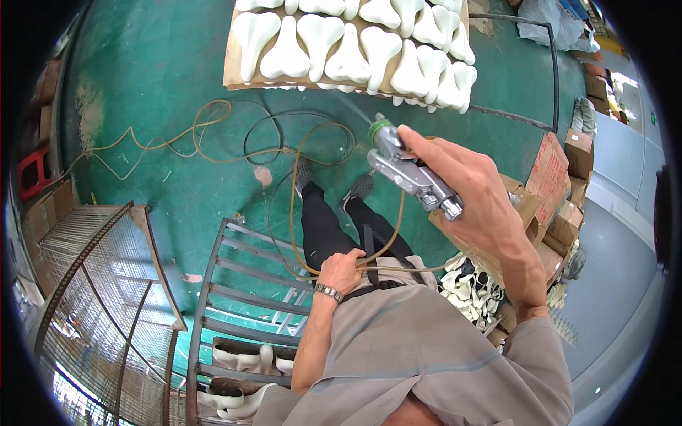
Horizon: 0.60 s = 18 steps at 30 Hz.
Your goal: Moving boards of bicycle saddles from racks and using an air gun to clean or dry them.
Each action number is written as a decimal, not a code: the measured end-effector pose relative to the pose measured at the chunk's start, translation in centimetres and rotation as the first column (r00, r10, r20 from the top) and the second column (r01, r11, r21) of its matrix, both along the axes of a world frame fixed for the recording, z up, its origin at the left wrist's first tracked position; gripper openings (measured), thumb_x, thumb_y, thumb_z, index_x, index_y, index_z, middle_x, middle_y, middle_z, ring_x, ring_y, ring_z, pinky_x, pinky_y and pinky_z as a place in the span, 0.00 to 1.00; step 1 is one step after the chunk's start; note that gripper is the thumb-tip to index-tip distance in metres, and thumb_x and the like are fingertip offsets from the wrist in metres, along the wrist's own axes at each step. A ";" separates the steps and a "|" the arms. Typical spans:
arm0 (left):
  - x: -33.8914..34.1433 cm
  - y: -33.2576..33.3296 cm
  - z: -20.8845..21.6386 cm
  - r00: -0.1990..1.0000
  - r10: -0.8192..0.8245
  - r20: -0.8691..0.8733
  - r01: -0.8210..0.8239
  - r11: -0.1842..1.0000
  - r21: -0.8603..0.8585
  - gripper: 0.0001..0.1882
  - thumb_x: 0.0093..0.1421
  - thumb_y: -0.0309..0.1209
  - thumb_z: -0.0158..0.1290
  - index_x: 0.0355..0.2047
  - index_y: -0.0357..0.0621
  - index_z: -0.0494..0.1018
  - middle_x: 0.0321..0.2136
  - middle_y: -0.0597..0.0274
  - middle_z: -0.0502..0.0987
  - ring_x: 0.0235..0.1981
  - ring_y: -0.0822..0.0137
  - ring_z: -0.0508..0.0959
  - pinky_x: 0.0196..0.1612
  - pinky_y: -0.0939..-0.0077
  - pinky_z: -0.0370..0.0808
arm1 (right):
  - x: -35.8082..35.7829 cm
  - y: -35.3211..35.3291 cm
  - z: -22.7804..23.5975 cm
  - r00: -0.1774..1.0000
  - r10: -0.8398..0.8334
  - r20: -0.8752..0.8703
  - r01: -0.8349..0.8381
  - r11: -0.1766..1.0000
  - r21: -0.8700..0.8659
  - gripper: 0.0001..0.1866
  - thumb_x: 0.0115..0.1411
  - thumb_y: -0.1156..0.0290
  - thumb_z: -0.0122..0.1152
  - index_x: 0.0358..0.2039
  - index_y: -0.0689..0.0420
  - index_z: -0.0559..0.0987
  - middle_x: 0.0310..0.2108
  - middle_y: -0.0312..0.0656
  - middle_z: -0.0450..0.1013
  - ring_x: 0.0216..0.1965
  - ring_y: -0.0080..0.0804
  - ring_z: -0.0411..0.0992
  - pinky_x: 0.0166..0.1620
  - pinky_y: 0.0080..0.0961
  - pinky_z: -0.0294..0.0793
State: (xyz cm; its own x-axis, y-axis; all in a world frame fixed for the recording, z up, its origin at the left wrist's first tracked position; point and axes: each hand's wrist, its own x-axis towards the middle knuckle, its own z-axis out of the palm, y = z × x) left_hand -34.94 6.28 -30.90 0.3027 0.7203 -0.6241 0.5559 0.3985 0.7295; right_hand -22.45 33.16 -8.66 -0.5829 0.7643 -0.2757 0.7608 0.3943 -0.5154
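My right hand (472, 181) is wrapped round a metal spray gun (415, 172) with a green ring near its nozzle. A faint mist leaves the nozzle toward a board (231, 60) bearing rows of white bicycle saddle pads (318, 42), ahead of me. The gun is apart from the pads. Down at my waist, my left hand (341, 272) is closed on a yellowish air hose (293, 213), its fingers partly hidden. The hose loops down over the green floor. The grip and trigger are mostly covered by my right hand.
Hose coils (312, 135) lie on the green floor near my feet. A metal rack (241, 266) holding more white pads stands at my lower left, beside a wire mesh rack (99, 298). Cardboard boxes (566, 221) and a heap of white pieces (472, 291) are on my right.
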 end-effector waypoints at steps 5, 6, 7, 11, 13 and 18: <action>0.4 0.3 -0.2 0.999 -0.044 0.006 0.044 0.999 -0.031 0.15 0.58 0.35 0.63 0.46 0.54 0.82 0.27 0.43 0.82 0.33 0.41 0.84 0.38 0.46 0.80 | 1.5 -0.7 0.4 0.997 0.073 0.018 -0.073 0.997 -0.025 0.45 0.44 0.88 0.66 0.67 0.57 0.72 0.46 0.51 0.80 0.44 0.53 0.80 0.48 0.41 0.78; 0.5 0.4 -0.1 0.999 -0.047 0.007 0.047 0.998 -0.029 0.15 0.58 0.35 0.63 0.46 0.54 0.82 0.27 0.43 0.82 0.33 0.41 0.84 0.38 0.46 0.80 | 1.6 -0.8 0.5 0.999 0.048 -0.001 -0.048 0.999 0.007 0.45 0.44 0.88 0.66 0.67 0.57 0.72 0.46 0.52 0.80 0.43 0.53 0.80 0.48 0.40 0.78; 0.5 0.6 -0.1 0.999 -0.049 0.014 0.049 0.998 -0.030 0.15 0.57 0.34 0.63 0.46 0.54 0.82 0.27 0.43 0.82 0.33 0.41 0.84 0.38 0.46 0.80 | 1.8 -0.9 0.5 1.000 0.023 -0.020 -0.023 0.999 0.039 0.45 0.44 0.88 0.65 0.67 0.58 0.72 0.46 0.53 0.80 0.43 0.53 0.80 0.48 0.40 0.78; 0.9 0.5 -0.2 0.997 -0.082 0.004 0.082 0.997 -0.001 0.15 0.57 0.33 0.63 0.46 0.54 0.82 0.27 0.43 0.82 0.33 0.41 0.84 0.37 0.47 0.80 | 3.5 0.3 0.6 0.998 -0.060 0.036 0.054 0.990 0.129 0.46 0.43 0.86 0.69 0.68 0.59 0.71 0.43 0.50 0.79 0.42 0.52 0.79 0.43 0.42 0.78; 0.9 0.4 -0.2 0.997 -0.078 0.004 0.078 0.997 -0.002 0.15 0.57 0.33 0.63 0.46 0.54 0.83 0.26 0.44 0.82 0.33 0.41 0.83 0.37 0.48 0.80 | 4.4 0.0 0.6 0.996 -0.085 0.035 0.079 0.987 0.140 0.46 0.43 0.87 0.67 0.67 0.59 0.71 0.43 0.50 0.79 0.41 0.53 0.78 0.42 0.43 0.77; 1.3 1.0 0.0 0.998 -0.063 -0.004 0.063 0.998 0.009 0.15 0.57 0.33 0.64 0.45 0.55 0.83 0.25 0.45 0.82 0.32 0.42 0.83 0.37 0.48 0.80 | 6.1 -1.0 0.7 0.990 0.038 0.137 -0.037 0.999 -0.007 0.43 0.44 0.87 0.65 0.66 0.58 0.71 0.42 0.50 0.78 0.41 0.52 0.78 0.42 0.44 0.76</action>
State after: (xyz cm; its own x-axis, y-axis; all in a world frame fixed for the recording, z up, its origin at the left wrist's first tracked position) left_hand -33.63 7.24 -30.90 0.3447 0.7055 -0.6193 0.5825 0.3565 0.7304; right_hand -16.34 32.18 -7.98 -0.5675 0.7413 -0.3582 0.8092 0.4220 -0.4088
